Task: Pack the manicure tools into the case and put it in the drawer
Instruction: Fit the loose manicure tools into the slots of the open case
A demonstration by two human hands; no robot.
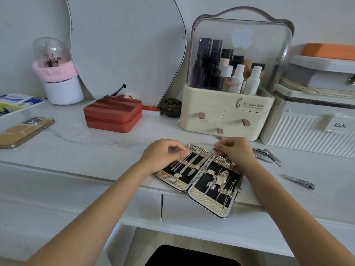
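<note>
Both hands worked at the open case [199, 181] — left hand [163, 156] pinching a strap, right hand [235, 150] pinching a tool; clippers [299, 182] right of it awaited packing next.

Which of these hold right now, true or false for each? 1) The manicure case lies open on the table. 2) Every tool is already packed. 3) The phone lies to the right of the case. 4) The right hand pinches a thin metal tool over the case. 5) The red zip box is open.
1) True: the manicure case lies open flat at the edge of the table.
2) False: loose clippers and a single nail clipper lie on the table to its right.
3) False: the phone lies far to its left.
4) True: the right hand pinches a thin metal tool there.
5) False: the red zip box is closed.
</note>
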